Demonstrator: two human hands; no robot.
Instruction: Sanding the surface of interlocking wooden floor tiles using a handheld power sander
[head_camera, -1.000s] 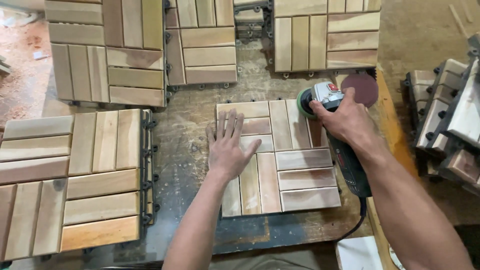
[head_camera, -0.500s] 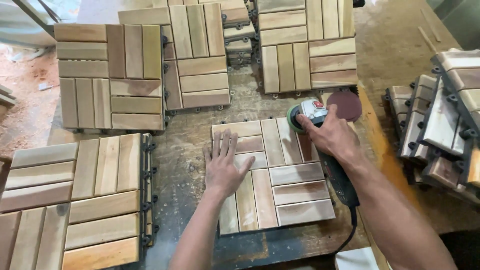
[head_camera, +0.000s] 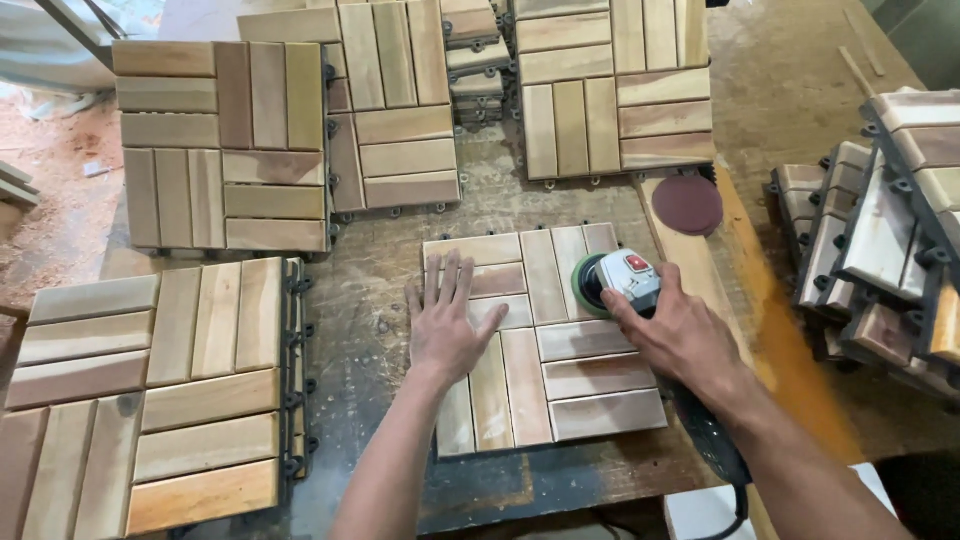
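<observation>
A square wooden deck tile (head_camera: 545, 345) is laid flat on the workbench, near its front edge. It is built of pale and reddish-brown slats set in blocks that alternate between upright and crosswise, with small black plastic tabs seen along its far edge. An orbital sander (head_camera: 620, 283) with a grey body, a red switch and a green-rimmed round pad is set pad-down on the tile's upper right part. Its dark handle is run back toward the near right.

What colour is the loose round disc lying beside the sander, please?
The sanding disc is dark reddish-brown, in the head view.
</observation>
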